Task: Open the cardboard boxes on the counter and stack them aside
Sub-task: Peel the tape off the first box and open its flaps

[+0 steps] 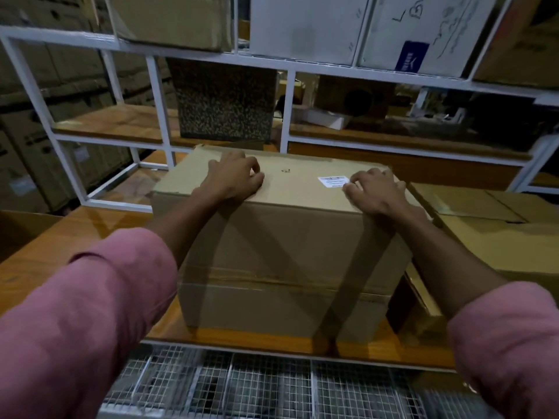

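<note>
A large brown cardboard box (pixel 281 246) stands on the wooden counter (pixel 78 234) in front of me. A taped seam runs across its near side and a small white label (pixel 332 181) sits on its top face. My left hand (pixel 234 178) rests on the top near the left end, fingers curled with nothing held. My right hand (pixel 378 190) rests on the top at the right end, fingers bent beside the label. A second cardboard box (pixel 490 234), lower and with its top flaps partly lifted, lies directly to the right of the first.
A white metal shelf frame (pixel 290 110) rises behind the counter, carrying a speckled dark box (pixel 225 101) and several cartons above. Stacked cartons fill the far left. A wire mesh rack (pixel 257 388) lies below the counter's near edge.
</note>
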`<control>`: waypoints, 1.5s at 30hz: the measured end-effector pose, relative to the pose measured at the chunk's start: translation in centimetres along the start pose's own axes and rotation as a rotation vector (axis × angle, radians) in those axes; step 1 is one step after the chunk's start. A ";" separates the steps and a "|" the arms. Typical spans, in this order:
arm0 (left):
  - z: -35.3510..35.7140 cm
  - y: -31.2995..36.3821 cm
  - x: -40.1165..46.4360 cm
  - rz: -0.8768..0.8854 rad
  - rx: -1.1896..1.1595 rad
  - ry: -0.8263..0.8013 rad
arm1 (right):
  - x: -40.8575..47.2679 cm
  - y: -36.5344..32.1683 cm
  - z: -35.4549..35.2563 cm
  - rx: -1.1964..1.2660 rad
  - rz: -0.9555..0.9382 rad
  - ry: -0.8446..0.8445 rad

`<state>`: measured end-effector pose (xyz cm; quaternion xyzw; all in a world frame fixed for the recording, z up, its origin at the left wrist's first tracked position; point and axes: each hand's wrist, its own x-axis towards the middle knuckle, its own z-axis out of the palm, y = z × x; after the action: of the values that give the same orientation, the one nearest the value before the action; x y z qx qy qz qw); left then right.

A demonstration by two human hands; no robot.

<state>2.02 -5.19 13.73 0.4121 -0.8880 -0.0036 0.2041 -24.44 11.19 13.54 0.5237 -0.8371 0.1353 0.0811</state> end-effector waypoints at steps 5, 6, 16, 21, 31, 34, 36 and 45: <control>-0.1 -0.2 -3.0 0.006 0.037 0.005 | -3.1 -0.2 0.0 0.026 -0.042 0.014; -0.3 -0.1 -4.0 0.012 0.032 0.019 | -4.2 -0.2 -0.2 0.032 -0.047 0.033; -1.4 2.2 -18.2 0.094 0.021 0.384 | -17.4 -1.2 -0.7 0.035 -0.105 0.282; 0.6 2.6 -22.0 0.131 0.026 0.524 | -20.8 -1.0 1.2 0.048 -0.129 0.394; 9.6 1.0 -24.8 -0.025 0.073 0.262 | -23.4 0.6 9.9 0.043 -0.102 0.161; 10.7 -0.2 -23.9 -0.066 0.056 0.221 | -22.6 0.3 10.9 0.039 -0.083 0.110; 11.2 -0.8 -23.2 -0.071 0.039 0.264 | -22.1 -0.4 11.6 0.021 -0.110 0.144; 11.5 -2.2 -19.5 -0.009 0.130 -0.016 | -16.4 -4.4 13.5 0.091 -0.180 0.047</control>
<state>10.61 5.78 -4.21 0.4287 -0.8859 0.0500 0.1699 -13.19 19.21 -3.24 0.5965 -0.7777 0.1775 0.0886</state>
